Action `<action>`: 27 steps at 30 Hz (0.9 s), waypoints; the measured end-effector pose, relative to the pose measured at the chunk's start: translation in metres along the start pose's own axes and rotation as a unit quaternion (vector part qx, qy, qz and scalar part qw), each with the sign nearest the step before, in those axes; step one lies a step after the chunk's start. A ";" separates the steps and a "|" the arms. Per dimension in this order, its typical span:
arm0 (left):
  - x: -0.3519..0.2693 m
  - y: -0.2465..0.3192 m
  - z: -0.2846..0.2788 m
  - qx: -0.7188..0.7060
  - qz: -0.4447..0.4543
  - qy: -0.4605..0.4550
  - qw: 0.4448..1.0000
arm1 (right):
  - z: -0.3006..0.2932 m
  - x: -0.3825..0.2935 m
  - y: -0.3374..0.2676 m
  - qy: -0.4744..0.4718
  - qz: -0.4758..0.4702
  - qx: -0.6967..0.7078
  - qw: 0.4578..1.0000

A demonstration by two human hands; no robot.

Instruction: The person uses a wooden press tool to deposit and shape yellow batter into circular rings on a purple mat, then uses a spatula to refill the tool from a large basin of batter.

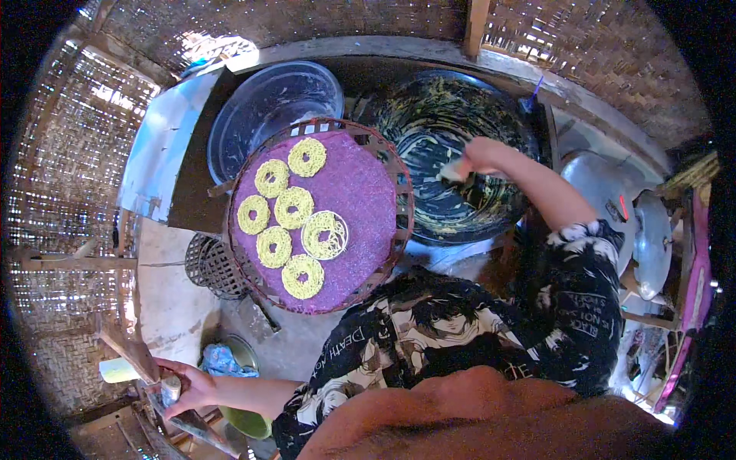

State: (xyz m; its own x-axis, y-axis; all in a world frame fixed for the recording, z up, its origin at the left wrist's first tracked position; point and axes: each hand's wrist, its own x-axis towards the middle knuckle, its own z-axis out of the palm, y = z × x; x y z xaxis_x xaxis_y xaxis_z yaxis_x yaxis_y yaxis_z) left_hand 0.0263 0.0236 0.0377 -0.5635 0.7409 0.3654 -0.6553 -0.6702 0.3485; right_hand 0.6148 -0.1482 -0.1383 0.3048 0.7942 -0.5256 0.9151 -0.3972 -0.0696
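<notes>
My right hand (483,155) reaches into a large dark basin (417,218) smeared with pale, yellowish paste. Its fingers are closed on a small pale piece (452,171), perhaps dough or a scraper. At the lower left, my left hand (192,388) has its thumb and fingers around a small greyish cylinder (171,390) beside a wooden bar (129,351). Between the hands is a round woven tray (405,195) with a purple sheet (368,184). Several yellow noodle-like rings (294,207) lie on it, one inside a thin pale hoop (347,230).
A translucent grey basin (276,86) stands behind the tray. Below the tray's left edge are dark openwork baskets (213,264). A green bucket (250,422) stands near my left forearm. Metal lids (652,244) are at the right, and woven bamboo walls (63,201) enclose the space.
</notes>
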 end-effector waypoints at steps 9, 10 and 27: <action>0.018 -0.028 -0.025 -0.076 -0.109 -0.043 0.990 | 0.047 -0.057 -0.014 0.012 0.075 -0.041 0.996; 0.022 -0.026 -0.030 -0.102 -0.132 -0.068 0.984 | 0.049 -0.057 -0.015 0.032 0.074 -0.036 0.996; -0.006 -0.030 0.000 -0.011 -0.064 0.006 0.998 | 0.064 -0.016 -0.006 -0.005 0.070 0.007 0.997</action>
State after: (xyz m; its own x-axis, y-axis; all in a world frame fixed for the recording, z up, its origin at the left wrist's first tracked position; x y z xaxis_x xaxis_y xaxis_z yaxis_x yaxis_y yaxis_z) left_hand 0.0495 0.0394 0.0252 -0.4811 0.8207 0.3083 -0.7327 -0.5695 0.3726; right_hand 0.5872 -0.1876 -0.1840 0.4275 0.7258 -0.5390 0.8594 -0.5112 -0.0068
